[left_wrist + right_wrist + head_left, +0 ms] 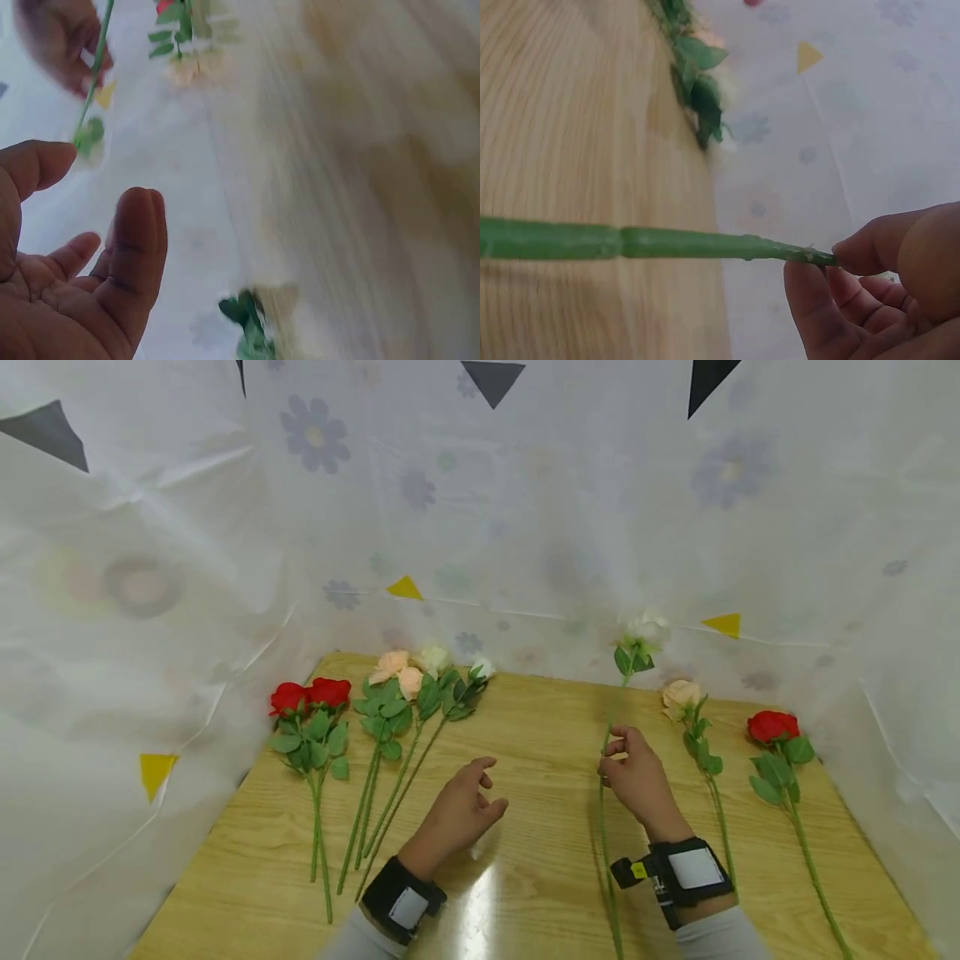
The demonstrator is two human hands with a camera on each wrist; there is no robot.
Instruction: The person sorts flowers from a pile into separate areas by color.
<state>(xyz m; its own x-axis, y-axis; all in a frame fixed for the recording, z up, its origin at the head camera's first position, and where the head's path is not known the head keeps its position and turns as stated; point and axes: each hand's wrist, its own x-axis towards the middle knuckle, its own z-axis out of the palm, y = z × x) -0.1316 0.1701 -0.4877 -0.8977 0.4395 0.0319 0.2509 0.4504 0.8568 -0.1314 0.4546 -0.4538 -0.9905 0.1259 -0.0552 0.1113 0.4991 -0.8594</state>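
Between thumb and fingers, my right hand pinches the green stem of a white rose. The flower stands raised above the back of the table, its stem running down toward the front edge. My left hand hovers over the middle of the table, fingers loosely bent and holding nothing. In the left wrist view its thumb and fingertips are apart. Closest to that hand lie the stems of a group of pale roses: peach roses, a cream rose and a white rose.
Two red roses lie at the table's left. To the right of my right hand lie a single peach rose and a single red rose. A white flower-printed sheet encloses the wooden table on the back and sides.
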